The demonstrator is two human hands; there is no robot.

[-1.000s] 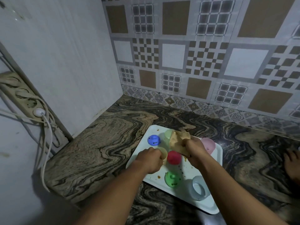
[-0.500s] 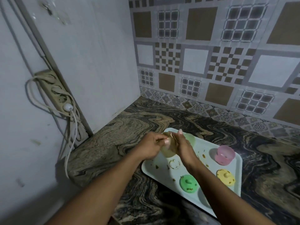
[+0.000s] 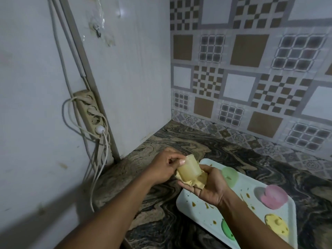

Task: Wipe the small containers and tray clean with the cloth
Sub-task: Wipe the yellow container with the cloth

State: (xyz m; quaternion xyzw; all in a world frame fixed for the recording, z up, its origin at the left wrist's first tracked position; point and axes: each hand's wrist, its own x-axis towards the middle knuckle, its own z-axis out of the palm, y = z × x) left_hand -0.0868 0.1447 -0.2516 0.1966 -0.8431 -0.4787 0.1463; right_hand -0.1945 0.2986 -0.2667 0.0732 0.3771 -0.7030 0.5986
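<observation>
Item: translucent yellowish container [image 3: 189,169], which we hold above the counter [image 3: 143,177] by the tray's [image 3: 194,211] far-left corner.
- Our left hand [image 3: 161,168] pinches its rim, fingers curled.
- Our right hand [image 3: 206,187] cups the tan cloth [image 3: 199,182] round its base, fingers curled beneath.

On the smeared tray: pale green cup [image 3: 230,177], pink cup [image 3: 274,196], yellow cup [image 3: 276,226], green cup [image 3: 226,230].
</observation>
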